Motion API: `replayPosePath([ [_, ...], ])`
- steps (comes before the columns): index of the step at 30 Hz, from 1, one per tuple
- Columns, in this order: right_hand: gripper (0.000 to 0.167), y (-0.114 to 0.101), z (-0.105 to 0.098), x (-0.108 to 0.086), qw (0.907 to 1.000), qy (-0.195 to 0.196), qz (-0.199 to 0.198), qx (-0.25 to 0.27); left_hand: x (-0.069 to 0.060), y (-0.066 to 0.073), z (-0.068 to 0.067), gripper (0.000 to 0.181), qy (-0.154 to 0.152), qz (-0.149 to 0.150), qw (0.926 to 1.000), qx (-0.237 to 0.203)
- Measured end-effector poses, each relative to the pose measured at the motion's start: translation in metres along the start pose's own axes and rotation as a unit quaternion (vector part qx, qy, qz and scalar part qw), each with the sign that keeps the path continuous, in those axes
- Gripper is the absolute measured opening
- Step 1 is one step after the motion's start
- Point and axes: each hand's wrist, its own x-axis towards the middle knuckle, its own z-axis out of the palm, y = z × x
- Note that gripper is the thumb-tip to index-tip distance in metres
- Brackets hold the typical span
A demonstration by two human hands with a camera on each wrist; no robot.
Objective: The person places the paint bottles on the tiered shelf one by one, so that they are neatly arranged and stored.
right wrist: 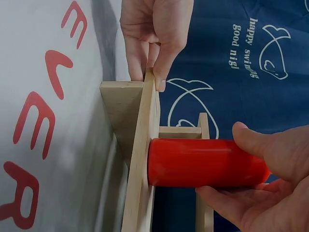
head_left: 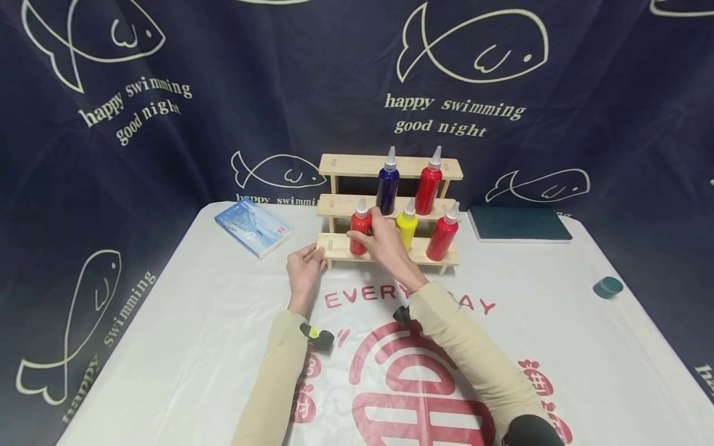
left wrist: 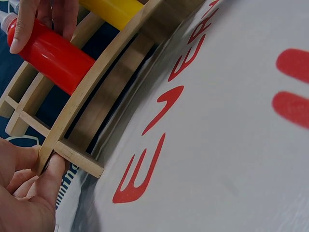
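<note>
A three-tier wooden rack stands at the back of the table. My left hand pinches the left end of its lowest shelf, thumb and fingers on either face of the board. On that same shelf, my right hand holds a red squeeze bottle between thumb and fingers; the bottle's base touches the board. Right of it stand a yellow squeeze bottle, partly behind my right hand, and another red squeeze bottle. The middle shelf bears a dark blue bottle and a red one.
A light blue book lies left of the rack, and a dark green book lies to the right. Nearer the right edge sits a small dark green cylinder. A navy curtain hangs behind the white-covered table.
</note>
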Motion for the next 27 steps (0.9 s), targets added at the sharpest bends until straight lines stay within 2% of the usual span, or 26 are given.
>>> replayPosePath([
  [5, 0.052, 0.002, 0.004, 0.002, 0.9998, -0.015, -0.007, -0.01, 0.002, -0.001, -0.002, 0.033, -0.001, -0.002, 1.0, -0.001],
  [9, 0.063, 0.002, 0.003, 0.0, 0.9993, -0.032, -0.009, -0.014, 0.004, -0.003, -0.004, 0.033, -0.001, -0.009, 1.0, 0.001],
  [12, 0.075, -0.005, -0.008, -0.006, 0.9991, -0.041, -0.009, -0.01, 0.005, -0.003, -0.005, 0.033, -0.001, -0.002, 1.0, 0.001],
  [16, 0.078, -0.022, -0.029, -0.018, 0.9989, -0.04, -0.017, 0.016, 0.008, -0.001, -0.006, 0.032, -0.003, 0.013, 0.9999, 0.005],
  [19, 0.073, -0.032, -0.045, -0.028, 0.9971, -0.023, -0.04, 0.06, 0.01, 0.0, -0.006, 0.032, -0.007, 0.015, 0.9998, 0.012],
  [22, 0.066, -0.036, -0.06, -0.039, 0.9915, 0.003, -0.072, 0.108, 0.011, -0.001, -0.008, 0.032, -0.006, 0.016, 0.9995, 0.028],
  [27, 0.056, -0.031, -0.089, -0.06, 0.9798, 0.065, -0.105, 0.158, 0.01, 0.002, -0.014, 0.037, 0.001, 0.024, 0.9972, 0.07],
])
